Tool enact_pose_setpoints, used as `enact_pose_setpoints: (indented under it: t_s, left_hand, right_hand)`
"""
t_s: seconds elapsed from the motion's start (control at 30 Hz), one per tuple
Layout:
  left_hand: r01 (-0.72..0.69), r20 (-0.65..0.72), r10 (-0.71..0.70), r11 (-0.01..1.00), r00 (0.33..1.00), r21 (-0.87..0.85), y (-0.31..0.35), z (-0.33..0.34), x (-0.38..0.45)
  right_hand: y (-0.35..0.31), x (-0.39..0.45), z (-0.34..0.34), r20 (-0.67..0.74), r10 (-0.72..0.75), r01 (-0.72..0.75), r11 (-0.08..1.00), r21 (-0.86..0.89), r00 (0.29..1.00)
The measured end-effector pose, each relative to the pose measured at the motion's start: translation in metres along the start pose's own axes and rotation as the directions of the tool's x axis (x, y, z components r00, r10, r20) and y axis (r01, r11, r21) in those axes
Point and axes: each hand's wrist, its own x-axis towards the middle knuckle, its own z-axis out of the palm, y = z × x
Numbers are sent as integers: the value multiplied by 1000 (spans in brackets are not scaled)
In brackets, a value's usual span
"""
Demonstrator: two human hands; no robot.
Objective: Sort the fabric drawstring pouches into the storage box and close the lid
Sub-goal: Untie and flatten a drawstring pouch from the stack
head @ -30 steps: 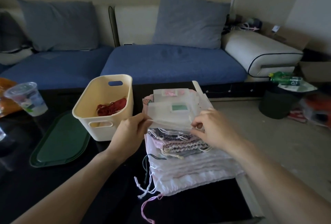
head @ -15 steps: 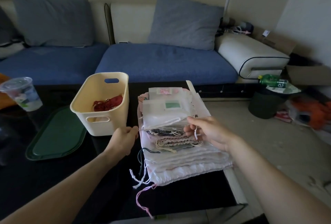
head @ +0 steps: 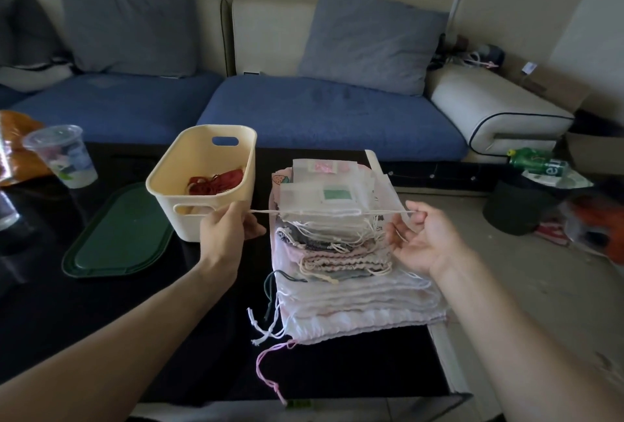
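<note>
Head view: drawstring (head: 332, 212) taut between left hand (head: 224, 235) and right hand (head: 423, 239), both pinching its ends, top pouch (head: 320, 200) midway, storage box (head: 202, 185) just beyond left fingers (head: 251, 229)

Both arms reach forward. The left hand (head: 224, 235) and right hand (head: 427, 241) each pinch something between thumb and forefinger, held level and apart.

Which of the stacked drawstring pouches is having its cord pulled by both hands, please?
The top white pouch with the green square: the left hand and right hand pinch its cord taut; the others' cords hang slack.
</note>
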Motion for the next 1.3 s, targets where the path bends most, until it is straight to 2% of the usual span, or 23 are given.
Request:
enact_pose_setpoints:
  t_s: [0.13, 0.27, 0.3, 0.43, 0.5, 0.53, 0.6, 0.7, 0.77, 0.87, 1.03, 1.1, 1.2, 1.23, 1.3]
  left_hand:
    - [35, 39, -30, 991, 999, -131, 11, 11, -3]
    - [-135, 194, 145, 989, 970, -62, 12, 15, -11]
    - [-142, 225, 156, 987, 962, -78, 12, 16, -13]
    - [-15, 366, 79, 985, 927, -173, 19, 27, -22]
    - [61, 448, -5, 992, 894, -110, 20, 30, -28]
    - [57, 483, -38, 998, 875, -23, 18, 30, -31]
    - [-89, 547, -36, 976, 837, 199, 9, 28, -34]
    - [-412, 632, 64, 808, 772, 422, -3, 23, -35]
    - [-512, 654, 121, 731, 747, 450, -4, 22, -33]
    - [-582, 644, 190, 661, 741, 474, -3, 23, -29]
    - [-713, 694, 268, 498, 668, 494, -5, 19, -16]
    - [-739, 699, 282, 425, 657, 523, -6, 17, -12]
    - [-767, 697, 326, 343, 639, 543, -2, 16, -10]
    - [-757, 695, 306, 319, 651, 570, 0, 15, -9]
    - [-702, 682, 172, 228, 711, 675, 4, 14, -7]
  right_hand:
    - [0, -1, 2, -28, -41, 46, 977, 210, 999]
    - [2, -3, 8, -38, -63, 71, 966, 248, 997]
    - [4, -4, 10, -31, -60, 67, 962, 266, 998]
    - [12, -9, 19, 56, -56, 30, 921, 389, 997]
    - [12, -10, 24, 98, -90, 40, 903, 427, 991]
    - [11, -10, 25, 110, -106, 50, 904, 426, 988]
    - [8, -12, 29, 146, -127, 74, 943, 324, 981]
    - [11, -8, 33, 198, -154, 171, 983, -72, 968]
    - [14, -4, 31, 233, -208, 284, 884, -371, 950]
    - [19, -7, 27, 374, -181, 408, 562, -720, 910]
    - [23, -18, 24, 437, 34, 425, 172, -889, 899]
    - [20, -19, 22, 437, 27, 432, 102, -896, 899]
    - [13, -18, 18, 430, -27, 431, 63, -900, 902]
    - [11, -18, 17, 432, -35, 434, 44, -900, 901]
    - [9, -18, 15, 442, -46, 444, 31, -895, 896]
